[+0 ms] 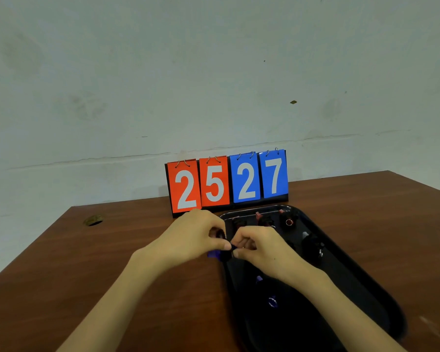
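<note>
My left hand and my right hand meet above the left rim of a black tray. Between their fingertips they pinch a small dark object with a blue-purple part; most of it is hidden by the fingers. Both hands have curled fingers. In the tray lie several small dark pieces: one with a copper ring, one with a metal ring, and a purple one with a ring.
A flip scoreboard reading 25 in red and 27 in blue stands behind the tray against the wall. The brown wooden table has a cable hole at the far left.
</note>
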`<state>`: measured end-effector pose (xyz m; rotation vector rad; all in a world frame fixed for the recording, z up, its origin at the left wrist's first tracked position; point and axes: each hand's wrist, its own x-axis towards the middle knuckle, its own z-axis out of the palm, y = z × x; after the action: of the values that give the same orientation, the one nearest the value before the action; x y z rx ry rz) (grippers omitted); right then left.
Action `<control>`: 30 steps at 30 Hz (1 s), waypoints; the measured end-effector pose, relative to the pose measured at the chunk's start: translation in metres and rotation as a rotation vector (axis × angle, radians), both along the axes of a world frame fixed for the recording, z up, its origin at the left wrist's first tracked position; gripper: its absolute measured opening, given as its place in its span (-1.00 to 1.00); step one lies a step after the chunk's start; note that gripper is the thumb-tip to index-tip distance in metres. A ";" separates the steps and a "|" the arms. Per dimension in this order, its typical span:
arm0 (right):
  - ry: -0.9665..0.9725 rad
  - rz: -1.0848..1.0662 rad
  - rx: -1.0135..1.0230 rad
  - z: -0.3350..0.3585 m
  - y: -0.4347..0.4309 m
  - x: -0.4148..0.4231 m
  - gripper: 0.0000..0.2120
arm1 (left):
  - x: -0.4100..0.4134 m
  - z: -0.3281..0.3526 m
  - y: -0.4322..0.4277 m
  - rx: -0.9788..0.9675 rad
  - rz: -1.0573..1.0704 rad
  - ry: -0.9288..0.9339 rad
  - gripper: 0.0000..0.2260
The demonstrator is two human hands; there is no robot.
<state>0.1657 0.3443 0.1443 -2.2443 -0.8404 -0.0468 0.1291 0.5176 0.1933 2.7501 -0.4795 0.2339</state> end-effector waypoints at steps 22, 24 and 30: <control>0.308 0.181 0.448 0.018 -0.005 -0.004 -0.83 | 0.006 0.006 0.027 -1.067 0.053 0.546 -0.91; 0.337 0.168 0.482 0.018 -0.006 -0.002 -0.85 | 0.006 0.006 0.028 -1.092 0.036 0.564 -0.86; 0.351 0.187 0.447 0.014 -0.004 -0.002 -0.86 | 0.007 0.005 0.028 -1.001 0.002 0.564 -0.81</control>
<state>0.1640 0.3407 0.1588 -1.6855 -0.7559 0.2202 0.1366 0.5452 0.1983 1.7169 -0.1285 -0.2480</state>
